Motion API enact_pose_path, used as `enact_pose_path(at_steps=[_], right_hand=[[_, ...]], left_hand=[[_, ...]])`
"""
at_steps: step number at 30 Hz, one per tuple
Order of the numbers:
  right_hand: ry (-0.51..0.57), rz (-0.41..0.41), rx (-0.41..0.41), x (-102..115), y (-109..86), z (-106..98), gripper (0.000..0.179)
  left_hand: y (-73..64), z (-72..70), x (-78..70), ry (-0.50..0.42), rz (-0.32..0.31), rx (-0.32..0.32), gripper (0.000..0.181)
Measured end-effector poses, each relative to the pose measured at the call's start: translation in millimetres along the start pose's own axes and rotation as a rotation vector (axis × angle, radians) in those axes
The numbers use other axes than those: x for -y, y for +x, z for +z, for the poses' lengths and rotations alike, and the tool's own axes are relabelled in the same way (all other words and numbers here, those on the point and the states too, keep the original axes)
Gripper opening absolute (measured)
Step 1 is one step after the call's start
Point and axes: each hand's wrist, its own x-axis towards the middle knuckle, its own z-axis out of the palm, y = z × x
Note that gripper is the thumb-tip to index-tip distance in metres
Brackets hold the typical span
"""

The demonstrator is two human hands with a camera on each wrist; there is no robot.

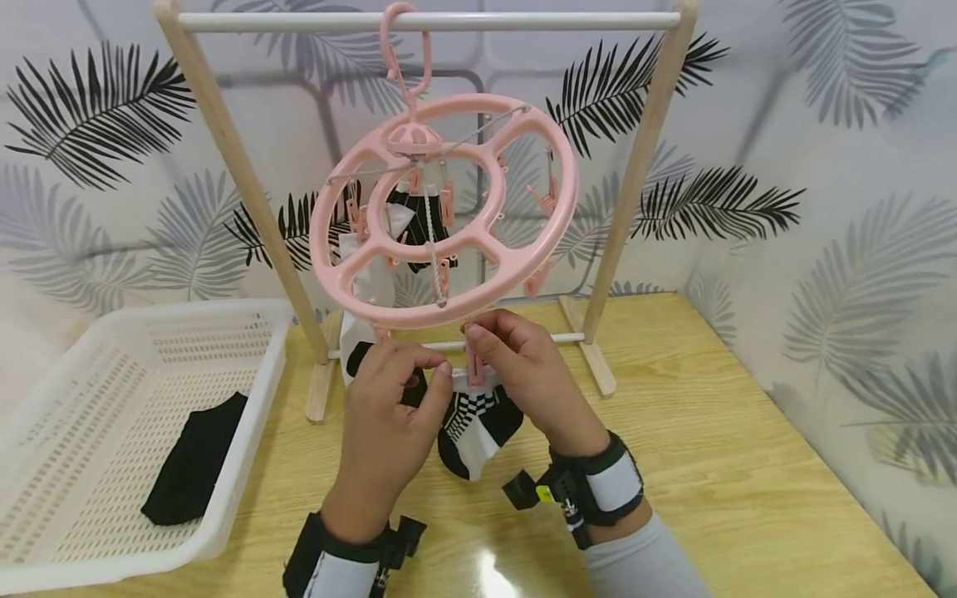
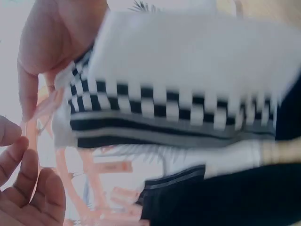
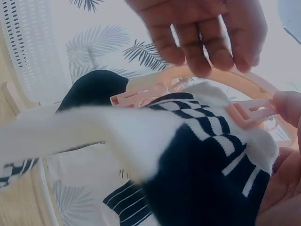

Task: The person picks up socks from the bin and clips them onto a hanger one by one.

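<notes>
A white sock (image 1: 478, 448) with black patches and a checkered band hangs cuff up below the front of a pink round clip hanger (image 1: 557, 166). My right hand (image 1: 527, 353) pinches the pink clothespin (image 1: 475, 365) with thumb and fingers, and that clothespin sits over the sock's cuff. To the left, my left hand (image 1: 389, 407) is close beside the cuff with relaxed fingers and nothing in them. The right wrist view shows the clothespin (image 3: 256, 110) across the white cuff, with the left hand (image 3: 207, 33) apart from it.
The hanger hooks over a white bar (image 1: 538, 22) on a wooden stand (image 1: 239, 174). Other socks hang from it, including a black striped one (image 1: 424, 220) and a white one (image 1: 374, 278). A white basket (image 1: 272, 365) at left holds a black cloth item (image 1: 198, 461).
</notes>
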Motion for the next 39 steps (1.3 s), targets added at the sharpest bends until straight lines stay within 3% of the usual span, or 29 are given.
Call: enact_pose_path(at_steps=[6,10,21,31,39], right_hand=[[0.002,0.002,-0.012,1,1.0,0,0.025],[0.018,-0.005,-0.003,2,0.7,0,0.025],[0.023,0.004,-0.002,0,1.3,1,0.025],[-0.012,0.025,-0.012,2,1.1,2,0.025],[-0.027,0.043,-0.002,2,0.2,2,0.024]], left_hand=[[8.9,-5.7,-1.8,0.137,0.148,-0.106,0.013],[16.2,-10.9,0.5,0.196,0.184,-0.128,0.017],[32.6,-16.4,13.7,0.149,0.108,-0.086,0.023],[35.9,-21.3,21.5,0.198,0.114,0.008,0.024],[30.6,-25.0,20.1,0.176,0.082,0.006,0.024]])
